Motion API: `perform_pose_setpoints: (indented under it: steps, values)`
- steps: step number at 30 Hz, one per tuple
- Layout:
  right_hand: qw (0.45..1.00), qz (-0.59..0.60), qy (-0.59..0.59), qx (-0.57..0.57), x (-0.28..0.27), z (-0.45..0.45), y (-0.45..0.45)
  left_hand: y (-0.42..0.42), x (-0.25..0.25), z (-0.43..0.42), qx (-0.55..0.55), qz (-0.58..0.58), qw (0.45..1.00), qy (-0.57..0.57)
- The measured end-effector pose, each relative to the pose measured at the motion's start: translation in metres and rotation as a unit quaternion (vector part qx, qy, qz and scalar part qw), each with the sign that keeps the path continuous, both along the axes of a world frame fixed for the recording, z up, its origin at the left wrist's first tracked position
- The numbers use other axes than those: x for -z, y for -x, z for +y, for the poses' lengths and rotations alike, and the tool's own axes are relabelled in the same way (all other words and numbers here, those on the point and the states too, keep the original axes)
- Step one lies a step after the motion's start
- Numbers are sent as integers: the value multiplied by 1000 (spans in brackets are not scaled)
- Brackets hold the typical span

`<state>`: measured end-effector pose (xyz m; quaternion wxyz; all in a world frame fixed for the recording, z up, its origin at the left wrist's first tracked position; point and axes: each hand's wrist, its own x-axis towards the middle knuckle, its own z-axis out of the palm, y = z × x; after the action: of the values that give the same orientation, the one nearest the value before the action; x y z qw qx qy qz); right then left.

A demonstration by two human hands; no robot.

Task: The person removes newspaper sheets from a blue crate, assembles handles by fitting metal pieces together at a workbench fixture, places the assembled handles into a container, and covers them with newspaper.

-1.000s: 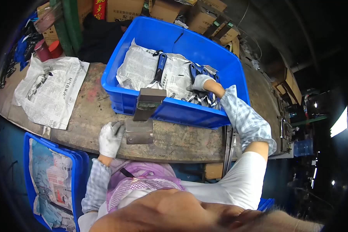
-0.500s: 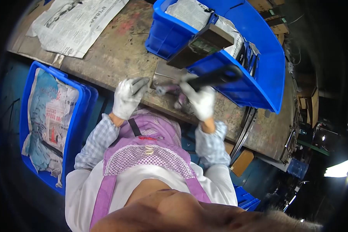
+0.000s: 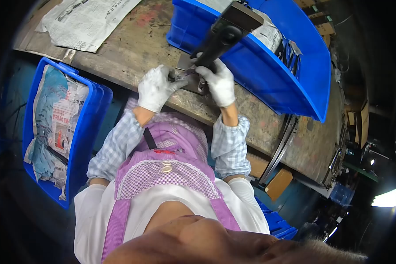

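Wearing a white glove, my left hand (image 3: 156, 89) is closed at the fingertips beside a small metal part (image 3: 180, 76); what lies between the fingers is hard to make out. My right hand (image 3: 220, 83), gloved too, is closed around the lower part of a black-handled tool (image 3: 215, 46). The tool's thick handle, with a hole near its end, points up and away from me. Short purplish and metallic pieces (image 3: 201, 84) show between the two hands. Just behind them rises a dark steel upright (image 3: 244, 16) at the bench edge, partly covered by the handle.
A large blue bin (image 3: 268, 83) stands on the worn bench (image 3: 119, 66), with newspaper and several dark tools (image 3: 290, 57) inside. Another blue bin (image 3: 90, 114), lined with newspaper, is at my left. A newspaper sheet (image 3: 86, 26) covers the bench's far left. Metal rails (image 3: 279, 147) cross the right front edge.
The black handle has swung from pointing right to pointing up and away. My left hand has moved right to the metal part, its fingers closing. My right hand has shifted slightly up and left.
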<state>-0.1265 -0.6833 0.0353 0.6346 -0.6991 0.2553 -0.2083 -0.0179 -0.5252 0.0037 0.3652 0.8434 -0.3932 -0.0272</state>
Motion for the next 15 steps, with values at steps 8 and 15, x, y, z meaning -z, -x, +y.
perform_pose_setpoints:
  steps: [8, 15]
  values:
    - [921, 101, 366, 85, 17, 2, 14, -3, -32, -10, -13, 142, 982, -127]
    - [929, -150, 318, -115, -21, 101, -53, -35, -41, 102, 217, 732, 628, 152]
